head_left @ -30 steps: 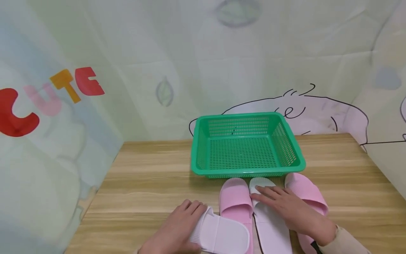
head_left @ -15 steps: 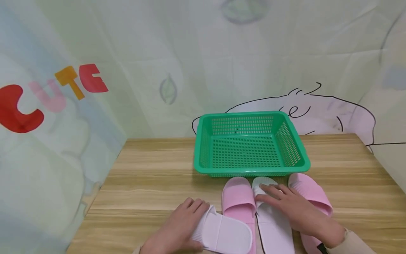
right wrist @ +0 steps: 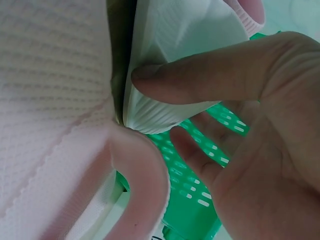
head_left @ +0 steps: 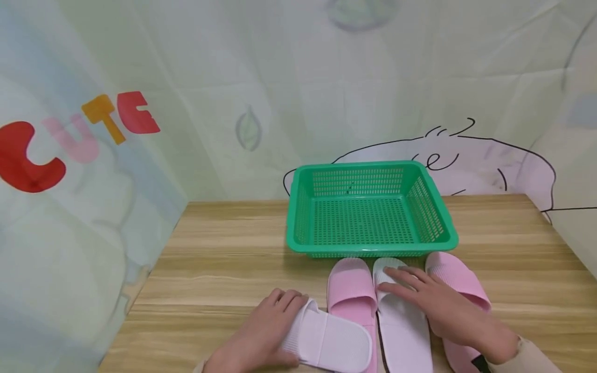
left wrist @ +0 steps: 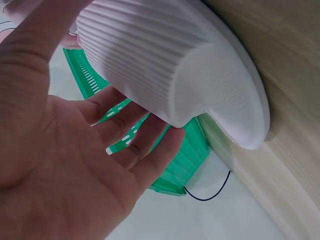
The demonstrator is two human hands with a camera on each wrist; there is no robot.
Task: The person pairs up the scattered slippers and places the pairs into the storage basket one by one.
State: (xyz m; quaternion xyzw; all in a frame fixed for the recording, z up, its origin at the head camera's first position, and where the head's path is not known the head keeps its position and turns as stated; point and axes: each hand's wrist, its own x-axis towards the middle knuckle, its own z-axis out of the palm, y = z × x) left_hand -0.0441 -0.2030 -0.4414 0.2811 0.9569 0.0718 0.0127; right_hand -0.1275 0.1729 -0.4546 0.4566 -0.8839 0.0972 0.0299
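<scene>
A white slipper (head_left: 333, 339) lies crosswise, toe to the left, over the heel part of a pink slipper (head_left: 352, 282). My left hand (head_left: 263, 329) holds it across the ribbed strap, fingers on the far edge and thumb on the near side; in the left wrist view the fingertips meet the strap (left wrist: 135, 55) edge. My right hand (head_left: 436, 303) rests over a second white slipper (head_left: 403, 336), fingers extended, the thumb touching its strap (right wrist: 155, 112) in the right wrist view. To its right lies another pink slipper (head_left: 459, 282), partly hidden by my right forearm.
A green perforated basket (head_left: 372, 247) stands just beyond the slippers' toes. The wooden table (head_left: 224, 259) reaches back to a pale printed curtain (head_left: 210, 77), which also hangs along the left side. A dark tag (head_left: 480, 363) shows beside my right wrist.
The whole scene has shifted slightly to the right as the head turned. My right hand has moved very slightly over the white slipper. The slippers stay where they were.
</scene>
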